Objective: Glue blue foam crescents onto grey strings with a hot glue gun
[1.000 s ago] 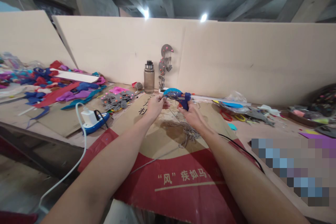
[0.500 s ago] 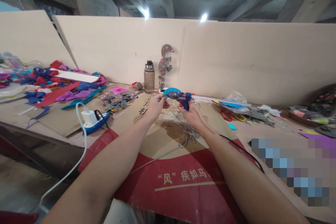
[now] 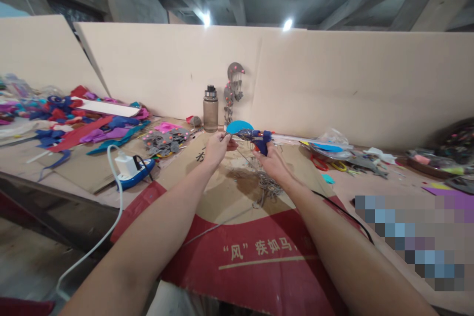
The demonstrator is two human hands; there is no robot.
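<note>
My right hand (image 3: 274, 162) is wrapped round the grip of a blue hot glue gun (image 3: 262, 141), with a long clear glue stick (image 3: 292, 138) out of its back. The nozzle points left at a blue rounded piece (image 3: 240, 126), probably felt. My left hand (image 3: 219, 150) pinches that piece at its left edge; whether the nozzle touches it I cannot tell. A strand of grey yarn slants from near my left fingers to a loose tangle of grey yarn (image 3: 271, 185) on the red and tan cardboard (image 3: 240, 276) below.
A water bottle (image 3: 211, 111) stands behind my hands, beside a grey hanging ornament (image 3: 235, 81) against the board. Left lie a blue power strip (image 3: 137, 177), grey felt pieces with pink dots (image 3: 166, 142) and colourful scraps (image 3: 99, 128). Red-handled scissors (image 3: 319, 162) lie right. A black cord (image 3: 351, 215) trails past my right forearm.
The blue piece has shifted slightly left and up, and more of it shows above the nozzle. My left hand has moved a little left. The glue gun stays almost in place.
</note>
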